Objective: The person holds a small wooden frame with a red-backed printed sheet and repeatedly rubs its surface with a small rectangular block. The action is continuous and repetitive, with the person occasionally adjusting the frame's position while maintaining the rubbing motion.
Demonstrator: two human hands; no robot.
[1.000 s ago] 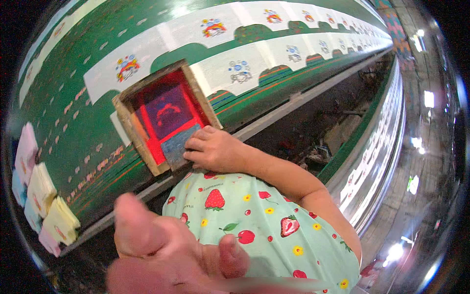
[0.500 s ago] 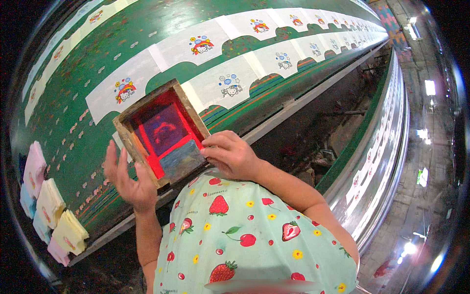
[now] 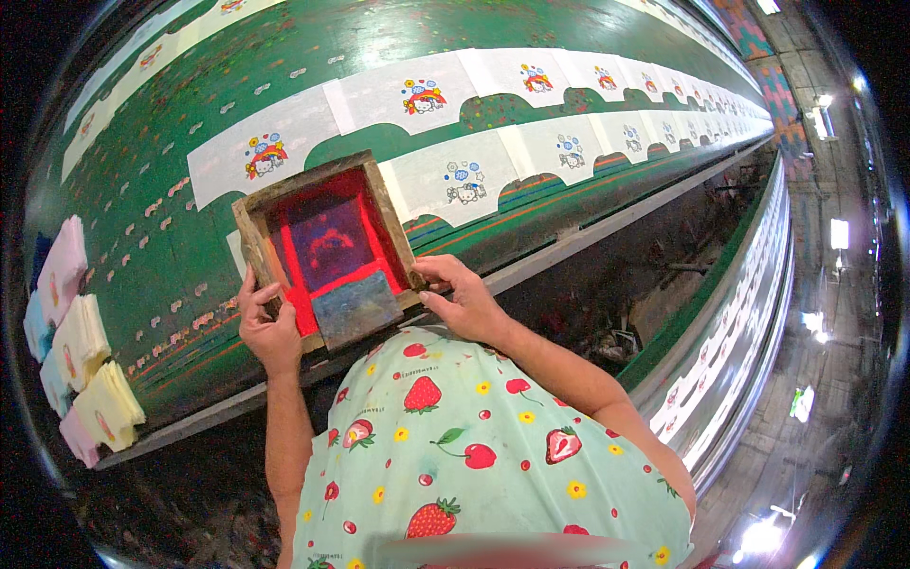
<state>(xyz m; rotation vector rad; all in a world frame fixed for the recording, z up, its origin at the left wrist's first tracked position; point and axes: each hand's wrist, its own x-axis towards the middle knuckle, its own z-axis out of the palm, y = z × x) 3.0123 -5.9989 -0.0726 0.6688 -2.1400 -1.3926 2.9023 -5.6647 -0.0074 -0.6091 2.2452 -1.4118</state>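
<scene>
A wooden-rimmed screen printing frame (image 3: 391, 216) lies tilted over the green table, close to my body. Its inside is stained red round a dark purple mesh panel (image 3: 330, 245). A flat, paint-smeared squeegee blade (image 3: 356, 311) rests across the near end of the frame. My left hand (image 3: 272, 327) is closed on the frame's left edge. On the opposite edge, near the lower right corner, the fingers and thumb of my right hand (image 3: 463, 299) pinch the wood. The frame partly covers a white cut piece (image 3: 464, 180) printed with a cartoon figure.
Rows of printed white pieces (image 3: 420, 95) run along the green table (image 3: 284, 95) into the distance. Stacks of folded pink, blue and yellow pieces (image 3: 106, 408) stand at the left. Beyond the table's metal edge (image 3: 569, 245) is a dark gap, then another long table with pieces.
My left hand, earlier open and off the frame, has closed on its left edge. My right hand keeps its grip on the right edge. The view has shifted slightly.
</scene>
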